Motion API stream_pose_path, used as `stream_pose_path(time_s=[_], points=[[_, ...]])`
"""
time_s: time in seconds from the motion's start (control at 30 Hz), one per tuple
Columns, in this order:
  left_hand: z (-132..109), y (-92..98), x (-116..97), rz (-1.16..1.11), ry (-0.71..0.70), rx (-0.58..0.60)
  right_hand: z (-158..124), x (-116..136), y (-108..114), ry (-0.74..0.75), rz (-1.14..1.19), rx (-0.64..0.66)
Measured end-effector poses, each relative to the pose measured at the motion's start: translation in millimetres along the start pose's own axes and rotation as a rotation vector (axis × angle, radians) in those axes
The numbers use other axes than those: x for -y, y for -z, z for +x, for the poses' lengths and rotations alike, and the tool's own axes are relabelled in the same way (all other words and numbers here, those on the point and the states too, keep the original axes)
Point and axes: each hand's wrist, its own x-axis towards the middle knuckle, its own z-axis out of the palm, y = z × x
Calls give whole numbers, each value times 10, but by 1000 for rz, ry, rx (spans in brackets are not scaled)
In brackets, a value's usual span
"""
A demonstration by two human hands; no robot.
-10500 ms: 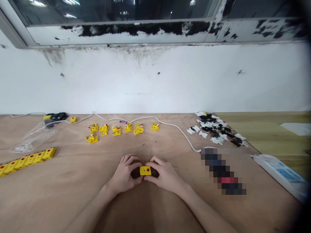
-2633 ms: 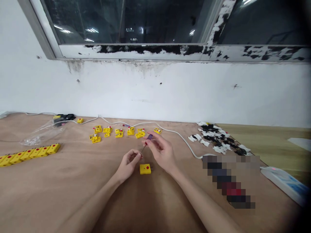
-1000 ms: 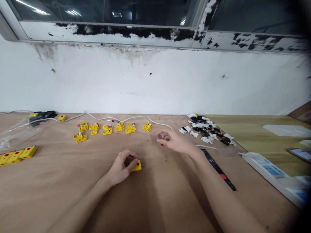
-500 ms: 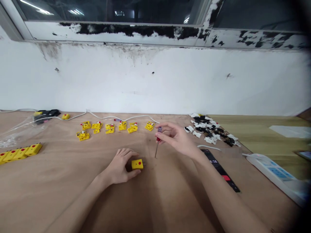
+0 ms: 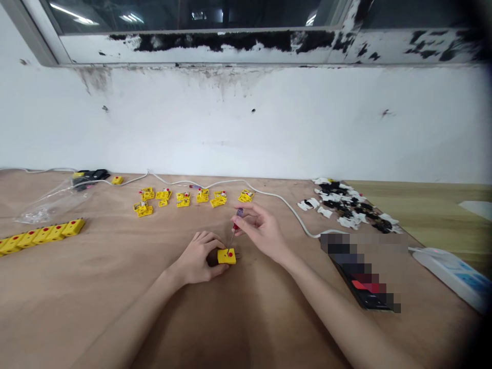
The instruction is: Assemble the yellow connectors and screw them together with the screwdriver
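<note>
My left hand [image 5: 200, 259] rests on the table with thumb and fingers closed around the sides of a small yellow plug [image 5: 222, 258]. The plug lies flat, with a red round spot on top and thin metal pins pointing right. In my right hand [image 5: 264, 231] is a slim screwdriver [image 5: 236, 224] with a red and purple handle, pinched near its top. Its shaft slants down and the tip meets the plug's upper face, near the red spot. Whether the tip sits in a screw is too small to tell.
Several opened yellow plug housings [image 5: 183, 199] lie in rows ahead, near a white cable [image 5: 269, 193] and another screwdriver [image 5: 195, 186]. A row of yellow plugs [image 5: 56, 232] stands left, below a clear plastic bag [image 5: 49, 204]. Right are black and white pieces [image 5: 348, 205], a blurred-out phone and a power strip [image 5: 449, 271].
My right hand has brought the screwdriver left and down from beside the plug onto its top. My left hand has closed in on the plug. The view has shifted slightly left.
</note>
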Motion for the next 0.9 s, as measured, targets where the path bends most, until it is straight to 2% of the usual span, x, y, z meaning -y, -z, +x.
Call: stream_pose_path(time_s=[0.3,0.63,0.9], points=[[1,8,0,-12,10,2,6,-106,-21,-1,-2,-13],[-6,8,4,0,9,3,7,-15,-21,7,-24,-39],[-3,-7,12,0,7,-9,-5,-58,-51,15,-24,-25]])
